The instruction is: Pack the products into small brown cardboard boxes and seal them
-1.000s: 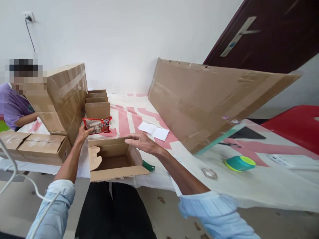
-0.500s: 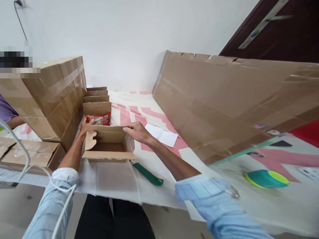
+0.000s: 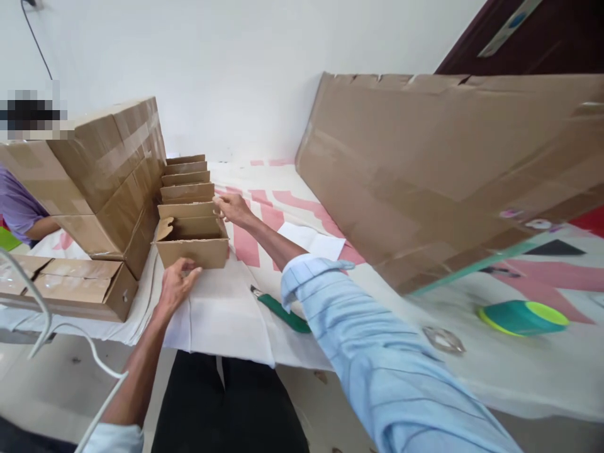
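A small cardboard box (image 3: 193, 253) with its lid raised stands at the near end of a row of similar boxes (image 3: 187, 192). My left hand (image 3: 178, 284) is at its lower front side, thumb and fingers apart, the fingertips at or close to the cardboard. At the box's back right corner, my right hand (image 3: 233, 209) has curled fingers on the edge of the raised lid. The bottom inside the box is mostly hidden by its front wall. A green-handled cutter (image 3: 284, 313) lies on the cloth to the right of the box.
Taped cartons (image 3: 106, 182) are stacked at left, with a long closed carton (image 3: 70, 286) before them. A large cardboard sheet (image 3: 425, 176) leans at right. White paper (image 3: 311, 241), a tape roll (image 3: 443, 340) and a teal-yellow object (image 3: 523, 318) lie on the table. Another person's purple sleeve (image 3: 19, 201) shows at left.
The box has moved away from me against the row, hiding the red packet. My left hand has gone from its back left corner to its front; my right hand has moved forward and left.
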`<action>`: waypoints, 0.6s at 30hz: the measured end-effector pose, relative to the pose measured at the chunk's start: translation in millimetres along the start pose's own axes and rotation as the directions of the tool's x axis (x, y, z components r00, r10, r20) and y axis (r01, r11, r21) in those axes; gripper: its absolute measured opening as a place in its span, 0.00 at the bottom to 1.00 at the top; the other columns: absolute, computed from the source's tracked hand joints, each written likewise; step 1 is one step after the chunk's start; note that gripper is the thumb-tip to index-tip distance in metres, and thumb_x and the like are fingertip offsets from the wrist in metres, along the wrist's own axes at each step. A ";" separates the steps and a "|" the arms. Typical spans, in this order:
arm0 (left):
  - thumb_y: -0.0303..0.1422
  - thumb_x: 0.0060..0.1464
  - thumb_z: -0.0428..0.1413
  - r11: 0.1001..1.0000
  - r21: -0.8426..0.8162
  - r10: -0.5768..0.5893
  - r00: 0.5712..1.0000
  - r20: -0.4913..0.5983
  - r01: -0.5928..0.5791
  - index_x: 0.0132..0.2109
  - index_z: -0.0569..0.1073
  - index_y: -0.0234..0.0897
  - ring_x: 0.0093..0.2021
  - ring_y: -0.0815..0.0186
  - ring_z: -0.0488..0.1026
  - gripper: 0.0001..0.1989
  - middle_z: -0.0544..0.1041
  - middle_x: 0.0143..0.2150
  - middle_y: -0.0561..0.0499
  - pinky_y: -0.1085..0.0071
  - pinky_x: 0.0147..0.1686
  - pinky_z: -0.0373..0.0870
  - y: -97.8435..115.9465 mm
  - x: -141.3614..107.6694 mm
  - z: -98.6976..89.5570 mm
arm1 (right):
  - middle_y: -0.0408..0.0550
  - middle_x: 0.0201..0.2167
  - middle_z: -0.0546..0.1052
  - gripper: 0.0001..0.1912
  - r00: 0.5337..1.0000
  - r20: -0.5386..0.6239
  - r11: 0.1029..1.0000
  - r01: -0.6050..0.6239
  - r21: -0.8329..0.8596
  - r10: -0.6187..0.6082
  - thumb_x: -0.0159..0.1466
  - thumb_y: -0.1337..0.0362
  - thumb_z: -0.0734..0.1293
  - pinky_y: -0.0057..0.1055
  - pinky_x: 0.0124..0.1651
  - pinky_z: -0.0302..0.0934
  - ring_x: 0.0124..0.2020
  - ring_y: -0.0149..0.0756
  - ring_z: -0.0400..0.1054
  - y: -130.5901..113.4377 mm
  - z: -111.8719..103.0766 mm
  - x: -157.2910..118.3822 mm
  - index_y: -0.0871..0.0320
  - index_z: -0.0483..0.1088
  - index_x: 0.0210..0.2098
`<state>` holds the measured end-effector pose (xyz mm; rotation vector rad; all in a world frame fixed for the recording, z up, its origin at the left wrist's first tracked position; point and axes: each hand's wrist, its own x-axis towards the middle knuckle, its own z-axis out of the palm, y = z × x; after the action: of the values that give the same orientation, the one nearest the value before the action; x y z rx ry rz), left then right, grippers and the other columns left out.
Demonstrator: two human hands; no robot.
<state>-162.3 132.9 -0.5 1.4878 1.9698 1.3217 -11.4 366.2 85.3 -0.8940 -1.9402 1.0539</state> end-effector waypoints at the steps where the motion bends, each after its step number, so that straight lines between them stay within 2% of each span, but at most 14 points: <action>1: 0.43 0.54 0.67 1.000 0.014 -0.018 1.000 0.023 0.018 0.42 0.79 0.43 0.44 0.51 0.81 0.12 0.84 0.40 0.46 0.59 0.46 0.75 -2.8 8.3 9.9 | 0.44 0.28 0.75 0.17 0.999 -0.039 1.000 0.015 0.020 -0.014 0.69 0.51 0.65 0.30 0.37 0.63 0.31 0.33 0.69 -1.3 -1.5 -5.4 0.57 0.72 0.31; 3: 0.41 0.53 0.67 0.998 0.030 -0.049 0.998 0.033 0.048 0.45 0.79 0.44 0.44 0.50 0.81 0.13 0.83 0.38 0.46 0.56 0.48 0.74 -11.4 27.2 24.1 | 0.48 0.37 0.81 0.19 0.992 -0.111 0.998 0.060 0.019 -0.057 0.68 0.47 0.66 0.32 0.42 0.68 0.36 0.36 0.73 -1.8 -11.3 -25.4 0.58 0.76 0.39; 6: 0.40 0.53 0.67 0.996 0.039 -0.082 0.996 0.047 0.080 0.50 0.77 0.42 0.45 0.50 0.81 0.18 0.83 0.40 0.45 0.55 0.51 0.73 -26.3 55.6 33.5 | 0.53 0.45 0.83 0.22 0.981 -0.143 0.991 0.131 -0.037 -0.135 0.68 0.45 0.67 0.37 0.47 0.72 0.41 0.40 0.76 2.8 -35.3 -77.5 0.58 0.79 0.47; 9: 0.40 0.52 0.66 0.995 0.031 -0.092 0.993 0.075 0.090 0.55 0.76 0.40 0.47 0.50 0.80 0.23 0.83 0.42 0.44 0.55 0.53 0.73 -35.6 84.3 36.2 | 0.54 0.46 0.84 0.22 0.983 -0.142 0.986 0.098 -0.132 -0.117 0.69 0.46 0.67 0.41 0.48 0.73 0.43 0.44 0.77 14.2 -54.0 -144.4 0.57 0.80 0.48; 12: 0.41 0.53 0.66 0.995 0.024 -0.098 0.989 0.109 0.096 0.58 0.75 0.36 0.49 0.50 0.81 0.27 0.83 0.43 0.43 0.55 0.55 0.74 -35.4 109.5 37.2 | 0.56 0.46 0.83 0.22 0.990 -0.129 0.977 0.036 -0.211 -0.064 0.70 0.46 0.66 0.42 0.46 0.73 0.41 0.45 0.77 34.7 -58.9 -205.5 0.56 0.80 0.48; 15: 0.41 0.50 0.68 0.997 0.034 -0.067 0.984 0.166 0.063 0.64 0.74 0.33 0.58 0.44 0.79 0.36 0.83 0.53 0.36 0.52 0.61 0.72 -26.4 118.5 37.0 | 0.58 0.47 0.83 0.24 0.990 -0.140 0.953 -0.010 -0.301 -0.034 0.70 0.44 0.64 0.46 0.47 0.74 0.42 0.48 0.77 62.5 -54.7 -247.1 0.56 0.79 0.49; 18: 0.38 0.45 0.71 0.998 0.069 -0.005 0.968 0.253 -0.012 0.69 0.71 0.31 0.70 0.38 0.70 0.45 0.74 0.69 0.30 0.50 0.69 0.65 -11.8 104.3 33.8 | 0.61 0.49 0.82 0.27 0.985 -0.159 0.918 -0.005 -0.397 -0.064 0.70 0.40 0.62 0.50 0.53 0.73 0.48 0.54 0.77 90.4 -47.6 -271.6 0.55 0.79 0.50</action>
<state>-185.7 240.7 -1.2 1.6042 1.8657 1.0152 180.1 195.4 -50.2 -1.1294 -2.0473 0.5484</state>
